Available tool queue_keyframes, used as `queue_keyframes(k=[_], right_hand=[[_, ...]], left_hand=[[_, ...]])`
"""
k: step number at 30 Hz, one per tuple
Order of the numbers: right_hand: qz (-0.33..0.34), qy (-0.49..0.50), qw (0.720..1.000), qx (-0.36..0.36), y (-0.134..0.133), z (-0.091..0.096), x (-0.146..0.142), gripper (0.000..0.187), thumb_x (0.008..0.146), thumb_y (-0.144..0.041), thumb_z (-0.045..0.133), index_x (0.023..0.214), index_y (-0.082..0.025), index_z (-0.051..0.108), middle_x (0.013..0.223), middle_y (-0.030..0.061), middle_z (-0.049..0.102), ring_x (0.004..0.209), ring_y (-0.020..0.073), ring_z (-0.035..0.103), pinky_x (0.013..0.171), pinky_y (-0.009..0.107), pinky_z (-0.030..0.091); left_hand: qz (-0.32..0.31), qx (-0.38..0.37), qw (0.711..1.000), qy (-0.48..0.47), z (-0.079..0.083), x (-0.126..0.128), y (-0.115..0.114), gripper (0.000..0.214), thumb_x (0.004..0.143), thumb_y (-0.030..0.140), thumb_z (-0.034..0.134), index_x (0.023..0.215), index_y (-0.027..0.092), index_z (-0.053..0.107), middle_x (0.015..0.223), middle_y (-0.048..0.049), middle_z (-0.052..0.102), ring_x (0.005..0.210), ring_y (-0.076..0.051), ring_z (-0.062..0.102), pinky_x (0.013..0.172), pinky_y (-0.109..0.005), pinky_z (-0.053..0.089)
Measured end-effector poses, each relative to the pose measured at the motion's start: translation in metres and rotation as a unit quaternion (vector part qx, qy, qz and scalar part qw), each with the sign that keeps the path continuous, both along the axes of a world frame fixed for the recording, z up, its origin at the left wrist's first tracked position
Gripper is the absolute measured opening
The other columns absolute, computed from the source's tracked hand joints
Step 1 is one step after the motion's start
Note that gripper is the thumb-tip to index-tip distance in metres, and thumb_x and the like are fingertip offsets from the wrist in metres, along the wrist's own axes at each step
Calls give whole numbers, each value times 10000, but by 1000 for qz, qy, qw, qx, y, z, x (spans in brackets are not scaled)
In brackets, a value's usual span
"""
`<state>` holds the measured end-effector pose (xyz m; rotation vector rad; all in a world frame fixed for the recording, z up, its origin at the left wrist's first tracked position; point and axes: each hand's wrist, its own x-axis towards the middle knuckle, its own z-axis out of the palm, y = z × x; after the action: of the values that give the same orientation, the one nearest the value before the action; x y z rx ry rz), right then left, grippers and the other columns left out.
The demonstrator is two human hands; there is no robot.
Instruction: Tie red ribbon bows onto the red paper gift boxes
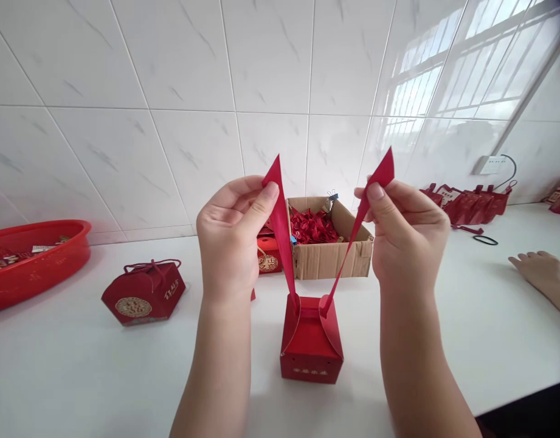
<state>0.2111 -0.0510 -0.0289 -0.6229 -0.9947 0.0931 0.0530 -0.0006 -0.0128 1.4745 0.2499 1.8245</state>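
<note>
A small red gift box (311, 347) with pale lettering stands upright on the white table between my forearms. A red ribbon (282, 243) passes through the openings at its top, and its two ends rise apart in a V. My left hand (234, 225) pinches one end between thumb and fingers. The other end is pinched by my right hand (405, 225), level with the left. Both pointed ribbon tips stick up above the thumbs. The ribbon looks wide on the left side and narrow, turned edge-on, on the right.
Behind stands a cardboard box (332, 261) full of red ribbons (314, 226). To the left are a dark red gift box (145, 292) and a red plastic basin (38, 261). Red pouches (475, 204) stand at the back right, near another person's hand (542, 271).
</note>
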Motion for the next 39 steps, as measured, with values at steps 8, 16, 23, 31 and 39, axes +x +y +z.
queue_keyframes(k=[8,16,23,31,39], right_hand=[[-9,41,999,20,2,0,-2,118,762,-264,721,880,-258,722,839,-23,717,854,174,709,708,308,598],[0,67,998,3,6,-1,-2,205,742,-314,737,932,-248,703,879,-11,722,843,170,708,738,323,600],[3,22,1000,-21,9,-5,-5,200,763,-316,721,953,-255,706,851,-2,730,829,182,711,735,347,597],[-3,3,999,-37,2,-2,-10,216,736,-302,749,944,-249,715,818,1,737,789,178,712,687,319,599],[-3,-7,999,-46,0,-3,-13,215,729,-288,755,938,-248,727,815,6,744,760,177,702,667,329,598]], left_hand=[[16,0,1000,-11,3,-3,-6,125,744,234,761,856,256,710,882,20,716,925,-176,675,824,-306,559],[30,-22,999,-4,3,-2,-3,184,713,269,779,871,241,688,888,2,713,909,-182,674,814,-316,560],[-13,-49,999,-3,2,2,1,224,687,231,795,886,224,692,842,-5,721,810,-136,671,739,-246,543],[-31,-77,996,-31,1,12,-7,204,675,215,805,822,223,665,770,24,683,714,-82,625,683,-185,510],[-26,-67,996,-46,-1,22,-13,168,693,215,794,799,221,664,779,27,666,743,-84,628,727,-196,522]])
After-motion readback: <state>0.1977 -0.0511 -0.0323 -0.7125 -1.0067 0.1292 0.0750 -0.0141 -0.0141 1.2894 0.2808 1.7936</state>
